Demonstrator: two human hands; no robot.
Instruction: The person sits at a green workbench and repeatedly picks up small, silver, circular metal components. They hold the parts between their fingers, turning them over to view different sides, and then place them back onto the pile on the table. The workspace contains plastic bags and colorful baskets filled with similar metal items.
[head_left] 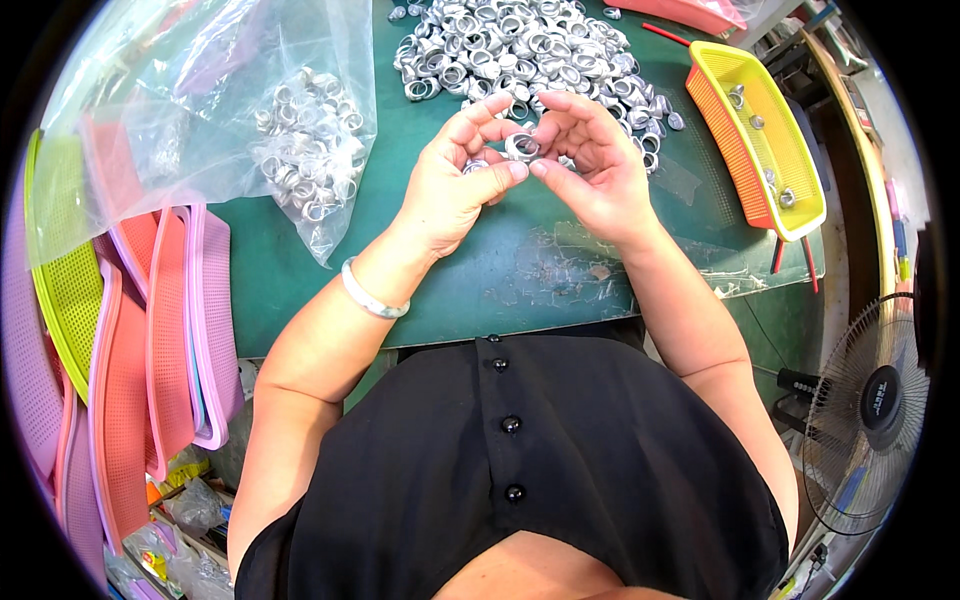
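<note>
A silver metal ring (pixel 521 147) is held up between my two hands, above the green table (pixel 440 305). My left hand (pixel 440 190) pinches it from the left with thumb and fingers, and a second silver ring (pixel 475 166) shows in the curl of that palm. From the right, my right hand (pixel 610 180) closes its thumb and bent fingers on the same ring. Just beyond my fingers lies a large heap of similar silver rings (pixel 515 50). To the left, a clear plastic bag (pixel 215 150) has a cluster of rings (pixel 312 140) in its corner.
A yellow and orange plastic basket (pixel 741 155) with a few rings inside stands at the table's right edge. Stacked pink, purple and green baskets (pixel 170 330) crowd the left side. A standing fan (pixel 880 400) is at the lower right. A pink container (pixel 690 12) sits at the back.
</note>
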